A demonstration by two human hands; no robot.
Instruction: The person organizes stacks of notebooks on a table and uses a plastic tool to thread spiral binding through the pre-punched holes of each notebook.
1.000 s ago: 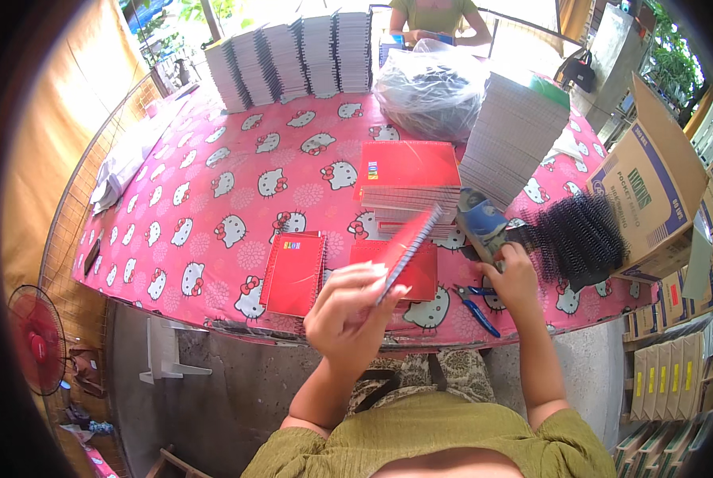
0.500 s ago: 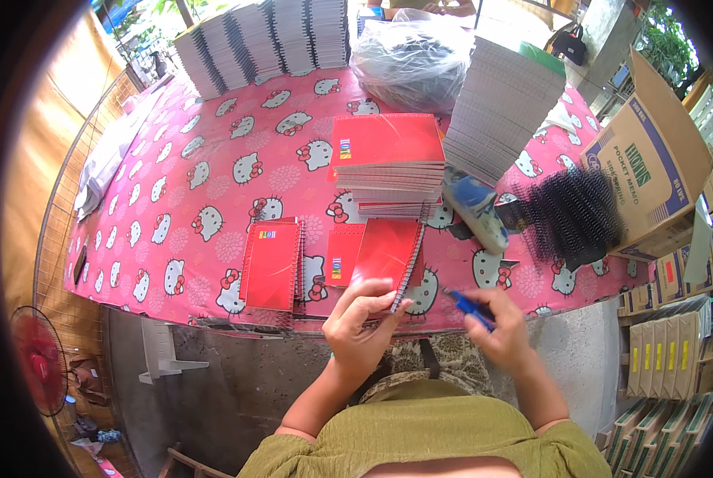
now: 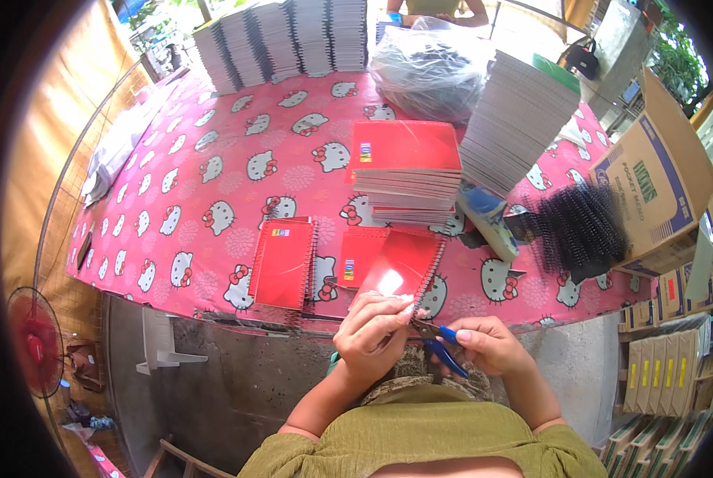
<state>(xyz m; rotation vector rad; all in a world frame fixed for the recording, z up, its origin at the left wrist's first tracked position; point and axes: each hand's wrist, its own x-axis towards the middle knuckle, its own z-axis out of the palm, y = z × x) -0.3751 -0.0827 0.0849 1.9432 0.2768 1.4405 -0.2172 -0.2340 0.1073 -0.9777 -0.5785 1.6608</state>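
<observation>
**Notebook held at table edge for coil trimming**

A red notebook (image 3: pixel 400 267) is gripped at its lower corner by the left hand (image 3: pixel 370 334), fingers closed on it, and tilted up over the table (image 3: pixel 213 167) edge so the wire coil end is exposed. Blue-handled pliers (image 3: pixel 440 344) are clasped in the right hand (image 3: pixel 492 344), tips at the coil. A finished notebook (image 3: pixel 283 263) lies just beside; a stack (image 3: pixel 408 171) stands behind.

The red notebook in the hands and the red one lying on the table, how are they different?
The held notebook is tilted up off the table, gripped by the left hand; the lying notebook rests flat, untouched. The held one's spiral runs along its right edge, where the right hand brings blue-handled pliers; nothing works on the lying one. Both are red and spiral-bound.
</observation>
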